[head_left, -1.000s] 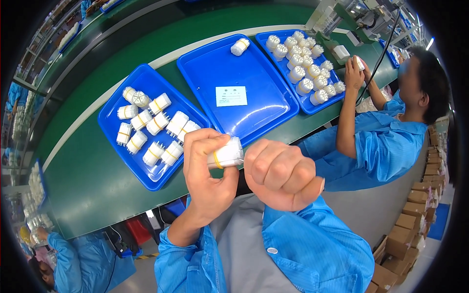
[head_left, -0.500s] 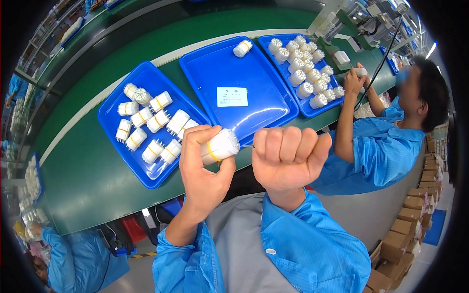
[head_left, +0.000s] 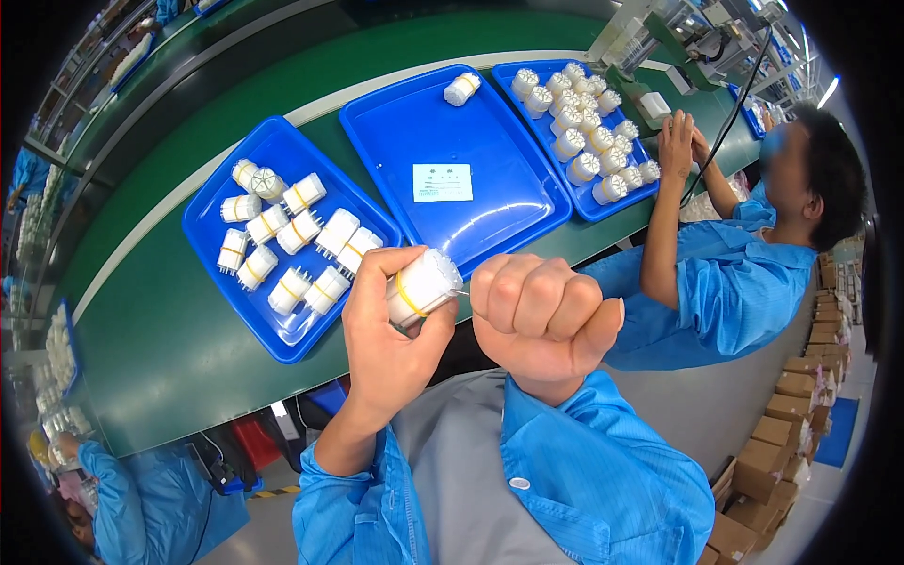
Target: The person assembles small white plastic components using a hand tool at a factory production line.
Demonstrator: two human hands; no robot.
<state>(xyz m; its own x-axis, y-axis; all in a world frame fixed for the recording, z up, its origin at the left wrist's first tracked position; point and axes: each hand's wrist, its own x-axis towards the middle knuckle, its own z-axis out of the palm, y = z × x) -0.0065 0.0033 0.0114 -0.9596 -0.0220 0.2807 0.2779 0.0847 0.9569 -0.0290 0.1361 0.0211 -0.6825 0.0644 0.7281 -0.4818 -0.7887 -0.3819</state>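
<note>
So, left hand is wrapped around a white ribbed plastic cylinder with a yellow band, held up in front of my chest just off the tabletop edge. Right hand is balled into a tight fist just beside it; a thin wire seems to poke from the part toward it, but I can't tell if it's pinching anything. My worry is that smooth plastic slipping, since only the fingertips have it. Glossy blue tray on the left holds more of the same parts; middle tray has one plus a paper label.
</note>
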